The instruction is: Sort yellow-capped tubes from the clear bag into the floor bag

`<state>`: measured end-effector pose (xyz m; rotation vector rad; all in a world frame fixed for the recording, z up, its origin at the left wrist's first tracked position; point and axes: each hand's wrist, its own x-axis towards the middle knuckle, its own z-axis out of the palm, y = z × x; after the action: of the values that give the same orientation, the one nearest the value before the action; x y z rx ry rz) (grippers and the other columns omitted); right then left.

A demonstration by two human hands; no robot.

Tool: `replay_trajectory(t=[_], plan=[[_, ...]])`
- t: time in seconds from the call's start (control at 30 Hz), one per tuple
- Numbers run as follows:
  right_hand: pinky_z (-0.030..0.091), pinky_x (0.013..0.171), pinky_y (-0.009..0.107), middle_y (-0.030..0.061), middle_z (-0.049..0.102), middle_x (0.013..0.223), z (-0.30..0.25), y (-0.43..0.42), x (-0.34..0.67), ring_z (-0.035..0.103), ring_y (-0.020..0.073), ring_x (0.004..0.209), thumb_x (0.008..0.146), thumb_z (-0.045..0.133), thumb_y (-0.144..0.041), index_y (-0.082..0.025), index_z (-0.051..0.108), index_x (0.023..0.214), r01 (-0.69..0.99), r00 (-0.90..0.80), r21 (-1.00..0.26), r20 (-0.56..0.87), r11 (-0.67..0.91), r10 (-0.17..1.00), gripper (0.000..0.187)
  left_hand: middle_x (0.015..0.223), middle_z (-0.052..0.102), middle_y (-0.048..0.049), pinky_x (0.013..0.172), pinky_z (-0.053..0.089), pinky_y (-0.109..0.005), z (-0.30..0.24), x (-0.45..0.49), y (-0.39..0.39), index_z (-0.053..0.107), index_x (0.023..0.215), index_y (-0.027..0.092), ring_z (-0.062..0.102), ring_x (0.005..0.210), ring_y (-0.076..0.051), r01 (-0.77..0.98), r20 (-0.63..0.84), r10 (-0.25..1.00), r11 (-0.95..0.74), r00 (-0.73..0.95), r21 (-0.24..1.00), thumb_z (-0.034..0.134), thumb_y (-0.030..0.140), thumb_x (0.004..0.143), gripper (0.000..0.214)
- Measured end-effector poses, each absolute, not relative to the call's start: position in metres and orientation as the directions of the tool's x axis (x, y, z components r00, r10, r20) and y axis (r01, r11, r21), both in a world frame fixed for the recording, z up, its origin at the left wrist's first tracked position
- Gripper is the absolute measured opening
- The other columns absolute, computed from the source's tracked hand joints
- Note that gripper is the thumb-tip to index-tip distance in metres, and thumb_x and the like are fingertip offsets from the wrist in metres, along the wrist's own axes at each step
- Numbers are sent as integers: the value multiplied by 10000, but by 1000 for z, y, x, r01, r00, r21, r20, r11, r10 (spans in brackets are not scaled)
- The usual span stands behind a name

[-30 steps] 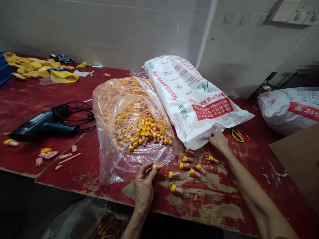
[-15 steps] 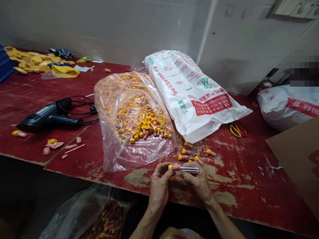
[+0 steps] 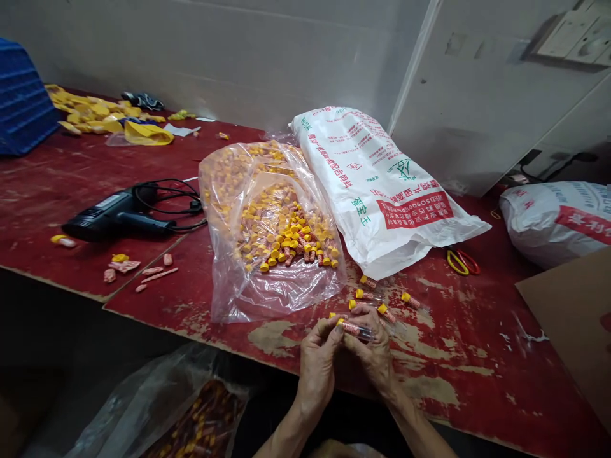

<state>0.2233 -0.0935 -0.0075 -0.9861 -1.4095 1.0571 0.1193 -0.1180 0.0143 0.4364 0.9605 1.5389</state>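
Observation:
Both my hands meet over the worn red tabletop (image 3: 458, 343). My left hand (image 3: 319, 362) pinches the yellow-capped end of a clear plastic tube (image 3: 356, 329) with red-printed contents, and my right hand (image 3: 375, 353) holds its far end. Several similar yellow-capped tubes (image 3: 386, 312) lie loose just beyond my fingers. Further back is a clear plastic bag (image 3: 281, 299), heaped with more capped tubes, and its edge is close to my left hand. A white printed woven sack (image 3: 377, 191) lies beside that bag.
Yellow-and-red-handled scissors (image 3: 461, 262) lie to the right. A black heat gun (image 3: 117, 216) with its cord, pink scraps (image 3: 155, 273) and yellow plastic pieces (image 3: 95, 114) lie left. A blue crate (image 3: 21, 102), another sack (image 3: 556, 222), cardboard (image 3: 573, 324) and a lower bag of tubes (image 3: 193, 416) surround the table.
My hands have come together from being apart, and my right hand has left the sack's edge. Both now hold one tube, which has tilted. The view has shifted slightly.

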Motion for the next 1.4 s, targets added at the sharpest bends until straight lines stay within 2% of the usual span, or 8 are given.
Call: replay_trajectory(t=[0.23, 0.47, 0.67, 0.8, 0.93, 1.07, 1.2, 1.4], plan=[[473, 893, 350, 72, 567, 1149, 10, -96, 243, 540, 216, 1049, 805, 637, -333, -253, 575, 1193, 320, -235, -861, 333, 396, 913, 401, 756, 685, 0, 659, 503, -225, 19, 113, -114, 710, 782, 181, 619, 681, -127, -564, -230, 929, 28, -291, 825, 798, 282, 603, 224], [487, 856, 348, 75, 653, 1046, 15, -90, 272, 598, 215, 968, 889, 523, -400, -213, 655, 1064, 327, -260, -901, 205, 286, 943, 288, 1160, 652, -82, 975, 437, -375, 22, 107, -123, 660, 1115, 217, 574, 1104, -235, 134, 121, 985, -104, -124, 986, 527, 297, 864, 295], [464, 873, 383, 85, 617, 1138, -23, -99, 342, 570, 241, 1021, 861, 517, -429, -208, 599, 1143, 564, -82, -816, 95, 124, 992, 368, 1296, 553, -148, 935, 449, -500, -20, 81, -120, 533, 1261, 162, 523, 1138, -310, 764, 420, 886, -405, 194, 502, 568, 130, 787, 476], [446, 859, 395, 95, 621, 1067, -50, -96, 359, 556, 241, 993, 878, 477, -373, -184, 590, 1108, 769, -52, -601, 279, 217, 959, 319, 1272, 560, -183, 799, 500, -478, -36, 92, -109, 604, 1133, 139, 581, 1007, -314, 878, 465, 829, -438, 311, 194, 485, 62, 811, 352], [412, 863, 434, 138, 583, 1128, -52, -85, 348, 495, 279, 1092, 906, 408, -275, -155, 572, 1149, 888, -125, -328, 504, 323, 855, 317, 1215, 590, -177, 787, 497, -444, -33, 100, -101, 642, 949, 153, 579, 987, -295, 885, 545, 774, -450, 322, 116, 466, 71, 835, 226], [388, 885, 446, 151, 546, 1181, -30, -101, 323, 472, 278, 1120, 889, 413, -178, -151, 499, 1245, 889, -189, -231, 600, 395, 777, 368, 993, 649, -129, 752, 504, -371, -24, 99, -107, 617, 871, 164, 594, 893, -238, 825, 570, 770, -501, 287, 262, 452, 101, 866, 177], [409, 907, 424, 138, 577, 1147, -14, -127, 286, 512, 251, 1057, 891, 427, -180, -142, 447, 1285, 720, -456, -272, 507, 638, 731, 397, 960, 647, -83, 776, 514, -290, -17, 105, -119, 572, 1000, 190, 609, 904, -179, 540, 454, 817, -576, 355, 614, 419, 106, 881, 212], [438, 659, 242, 51, 657, 936, -10, -138, 302, 617, 153, 793, 951, 373, -237, -189, 547, 1072, 723, -409, -518, 213, 457, 887, 217, 1128, 624, -82, 810, 525, -316, -18, 108, -128, 454, 1225, 213, 643, 898, -173, 270, 119, 960, -187, 252, 945, 472, 173, 836, 391]])
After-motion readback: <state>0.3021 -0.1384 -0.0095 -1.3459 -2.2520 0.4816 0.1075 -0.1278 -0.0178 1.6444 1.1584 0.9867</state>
